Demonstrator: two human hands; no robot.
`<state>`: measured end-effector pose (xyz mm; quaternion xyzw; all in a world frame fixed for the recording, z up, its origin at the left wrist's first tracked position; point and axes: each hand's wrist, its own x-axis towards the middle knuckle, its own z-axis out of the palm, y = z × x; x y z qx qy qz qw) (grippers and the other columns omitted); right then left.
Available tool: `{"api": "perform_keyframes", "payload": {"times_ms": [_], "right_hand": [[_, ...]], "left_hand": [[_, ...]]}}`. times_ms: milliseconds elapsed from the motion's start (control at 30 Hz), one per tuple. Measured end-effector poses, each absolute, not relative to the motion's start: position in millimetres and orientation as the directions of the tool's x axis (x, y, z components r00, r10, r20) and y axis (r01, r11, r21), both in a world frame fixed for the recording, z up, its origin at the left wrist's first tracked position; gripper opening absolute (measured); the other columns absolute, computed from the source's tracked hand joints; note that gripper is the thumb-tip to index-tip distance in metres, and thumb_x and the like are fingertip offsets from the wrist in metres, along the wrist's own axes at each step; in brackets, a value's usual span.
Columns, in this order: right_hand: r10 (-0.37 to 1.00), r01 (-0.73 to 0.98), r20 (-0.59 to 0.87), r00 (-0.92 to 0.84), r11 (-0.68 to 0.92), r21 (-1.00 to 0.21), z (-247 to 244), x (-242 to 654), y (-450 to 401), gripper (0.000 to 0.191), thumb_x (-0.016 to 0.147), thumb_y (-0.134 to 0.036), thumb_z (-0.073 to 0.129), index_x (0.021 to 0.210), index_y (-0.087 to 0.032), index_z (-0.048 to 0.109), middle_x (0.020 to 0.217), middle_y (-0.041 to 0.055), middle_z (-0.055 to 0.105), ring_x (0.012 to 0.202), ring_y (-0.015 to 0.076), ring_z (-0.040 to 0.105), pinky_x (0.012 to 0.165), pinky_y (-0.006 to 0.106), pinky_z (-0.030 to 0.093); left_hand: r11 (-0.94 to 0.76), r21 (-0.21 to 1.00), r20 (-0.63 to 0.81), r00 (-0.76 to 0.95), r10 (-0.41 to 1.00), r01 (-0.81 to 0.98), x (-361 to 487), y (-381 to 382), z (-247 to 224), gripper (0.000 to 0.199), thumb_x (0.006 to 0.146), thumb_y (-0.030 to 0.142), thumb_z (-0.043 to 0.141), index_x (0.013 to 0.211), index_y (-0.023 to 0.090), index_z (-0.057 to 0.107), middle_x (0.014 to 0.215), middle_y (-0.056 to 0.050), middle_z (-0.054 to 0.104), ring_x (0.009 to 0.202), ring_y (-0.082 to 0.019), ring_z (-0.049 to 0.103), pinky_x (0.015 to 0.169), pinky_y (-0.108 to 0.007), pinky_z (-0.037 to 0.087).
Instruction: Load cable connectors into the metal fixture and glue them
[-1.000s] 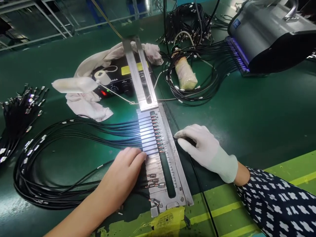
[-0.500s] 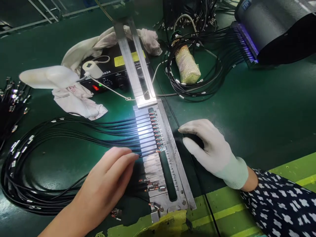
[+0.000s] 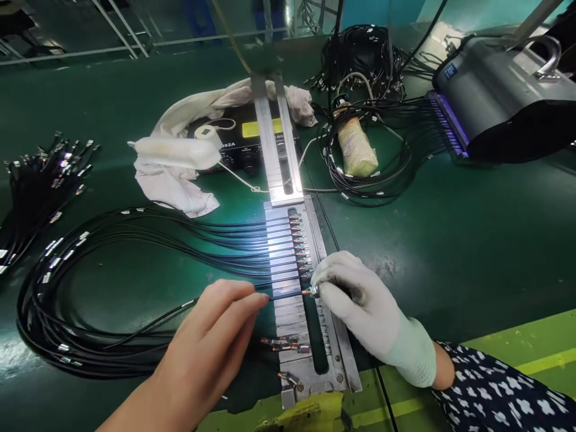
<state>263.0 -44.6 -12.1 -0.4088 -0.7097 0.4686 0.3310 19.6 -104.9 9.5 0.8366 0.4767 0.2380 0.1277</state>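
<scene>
My bare left hand pinches a black cable just left of the slotted metal fixture. In a white glove, my right hand closes its thumb and forefinger on the connector at that cable's end, over the slot. Above it, several black cables lie side by side across the fixture, their small metal connectors in a column along the slot. Loose connector ends rest on the lower part of the fixture.
Coiled cables lie at left, beside a cable bundle. Behind the fixture are a black control box, white cloth and a wrapped bottle. A grey machine stands at back right.
My right hand has moved left onto the fixture and closed on a connector. My left hand has shifted slightly right with a cable. The camera view has tilted up, showing more background.
</scene>
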Motion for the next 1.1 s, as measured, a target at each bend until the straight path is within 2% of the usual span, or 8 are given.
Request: {"api": "perform_keyframes", "payload": {"times_ms": [233, 533, 900, 1100], "right_hand": [[0.881, 0.237, 0.089, -0.465, 0.221, -0.946, -15, 264, -46, 0.017, 0.099, -0.027, 0.050, 0.089, -0.023, 0.063, 0.093, 0.0032, 0.064, 0.094, 0.0219, 0.058, 0.090, 0.042, 0.043], [0.890, 0.280, 0.059, -0.451, 0.204, -0.938, -17, 263, -44, 0.020, 0.098, -0.025, 0.049, 0.084, -0.023, 0.064, 0.089, 0.0029, 0.066, 0.090, 0.0221, 0.058, 0.084, 0.041, 0.045], [0.900, 0.215, 0.011, -0.435, 0.116, -0.970, -8, 263, -44, 0.018, 0.096, -0.027, 0.055, 0.085, -0.022, 0.068, 0.090, 0.0029, 0.067, 0.091, 0.0208, 0.061, 0.086, 0.039, 0.047], [0.897, 0.204, 0.006, -0.442, 0.106, -0.973, -6, 263, -45, 0.020, 0.097, -0.029, 0.053, 0.084, -0.022, 0.068, 0.090, 0.0039, 0.067, 0.091, 0.0215, 0.062, 0.084, 0.038, 0.049]], "left_hand": [[-0.501, 0.462, 0.308, 0.397, 0.864, 0.732, 24, -108, 7, 0.031, 0.090, -0.003, 0.051, 0.117, 0.013, 0.056, 0.111, -0.010, 0.054, 0.102, -0.017, 0.053, 0.087, -0.029, 0.045], [-0.493, 0.483, 0.274, 0.411, 0.870, 0.723, 21, -107, 3, 0.033, 0.091, -0.004, 0.049, 0.119, 0.013, 0.055, 0.113, -0.009, 0.052, 0.102, -0.015, 0.052, 0.086, -0.027, 0.043], [-0.489, 0.498, 0.281, 0.400, 0.872, 0.716, 25, -105, -1, 0.031, 0.091, -0.002, 0.049, 0.116, 0.014, 0.056, 0.111, -0.009, 0.052, 0.099, -0.015, 0.053, 0.082, -0.024, 0.046], [-0.469, 0.520, 0.283, 0.374, 0.883, 0.714, 27, -105, -4, 0.031, 0.091, -0.002, 0.049, 0.115, 0.016, 0.056, 0.110, -0.008, 0.054, 0.099, -0.014, 0.056, 0.084, -0.024, 0.048]]}}
